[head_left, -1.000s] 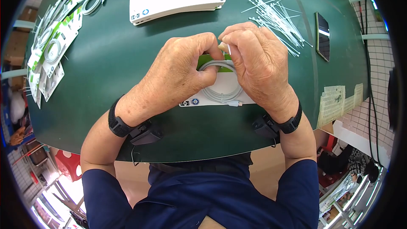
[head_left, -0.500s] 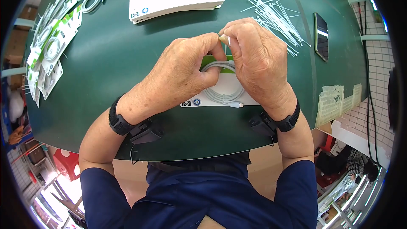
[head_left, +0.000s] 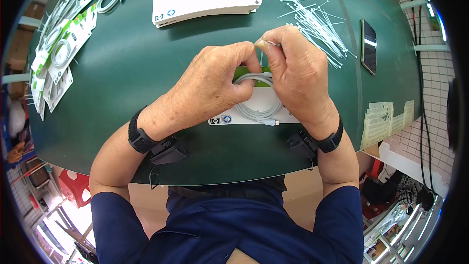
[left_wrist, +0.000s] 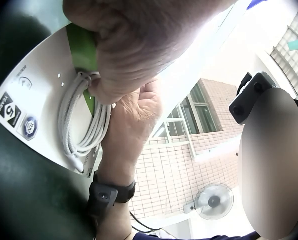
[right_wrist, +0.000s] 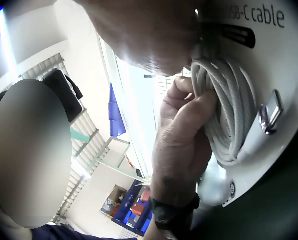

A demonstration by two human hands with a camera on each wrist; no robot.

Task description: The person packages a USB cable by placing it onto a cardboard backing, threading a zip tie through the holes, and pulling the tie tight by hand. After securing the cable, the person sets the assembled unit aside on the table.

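Note:
A coiled white braided USB-C cable lies against a white and green printed card in front of the person. My left hand pinches the top of the coil and card, its thumb through the ring. My right hand has thumb and index finger pinched at the upper end of a thin white cable tie rising from the card's top. Both hands' fingertips meet there. In the right wrist view the cable's metal plug points away from the coil. The right hand's other fingers are mostly hidden.
Loose white cable ties lie at the back right, beside a phone. A stack of cards stands at the back. Carded cables are piled on the left. Taped paper sits at the right edge of the green table.
The right hand's fingertips have shifted slightly, its thumb now reaching the left index fingertip. The left hand keeps its hold on the coil and card. The head view has shifted a little.

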